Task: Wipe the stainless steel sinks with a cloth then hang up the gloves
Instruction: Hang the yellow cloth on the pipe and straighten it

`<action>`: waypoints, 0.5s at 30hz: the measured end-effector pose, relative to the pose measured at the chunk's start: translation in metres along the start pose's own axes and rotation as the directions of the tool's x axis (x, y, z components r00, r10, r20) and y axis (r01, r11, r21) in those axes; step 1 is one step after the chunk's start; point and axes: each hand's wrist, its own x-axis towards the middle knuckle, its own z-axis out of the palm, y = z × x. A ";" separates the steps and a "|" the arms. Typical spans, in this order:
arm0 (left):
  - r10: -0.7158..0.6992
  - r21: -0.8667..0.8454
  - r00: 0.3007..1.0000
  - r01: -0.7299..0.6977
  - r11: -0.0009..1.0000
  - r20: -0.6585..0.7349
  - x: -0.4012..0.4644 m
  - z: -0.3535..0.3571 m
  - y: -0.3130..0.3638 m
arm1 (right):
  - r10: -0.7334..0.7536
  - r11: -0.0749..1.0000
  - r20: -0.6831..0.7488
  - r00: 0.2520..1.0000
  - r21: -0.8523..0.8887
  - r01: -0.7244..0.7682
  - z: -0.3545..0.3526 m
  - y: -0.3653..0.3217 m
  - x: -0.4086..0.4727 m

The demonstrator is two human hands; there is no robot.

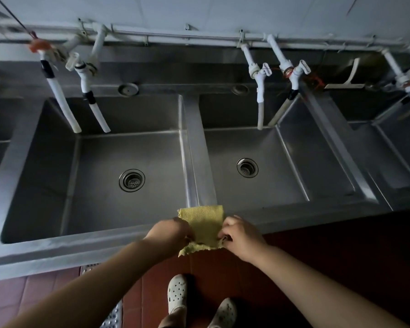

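Observation:
A yellow cloth (205,224) is held stretched between both hands over the front rim of the sinks, at the divider between two basins. My left hand (169,235) pinches its left edge and my right hand (242,235) pinches its right edge. The left stainless steel sink (57,185) and the right stainless steel sink (294,162) lie side by side below, each with a round drain. No gloves can be made out for certain.
White taps with hoses (90,98) hang over the left basin, and another pair of white taps (260,91) over the right one. Further basins (393,147) continue to the right. A pipe rail (187,37) runs along the wall. Red floor tiles and white clogs (176,295) are below.

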 end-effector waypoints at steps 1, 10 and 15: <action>0.017 0.043 0.999 -0.018 0.999 0.032 0.000 0.002 0.001 | -0.004 1.000 0.012 1.000 0.001 0.004 0.000 0.000 0.000; 0.006 -0.011 0.986 -0.008 1.000 -0.165 0.059 -0.017 0.008 | 0.224 0.974 -0.287 0.931 0.089 -0.207 -0.003 0.006 0.004; 0.008 0.009 0.992 -0.007 1.000 -0.128 0.095 -0.002 0.024 | 0.308 0.950 -0.258 0.916 0.138 -0.280 0.008 0.017 0.003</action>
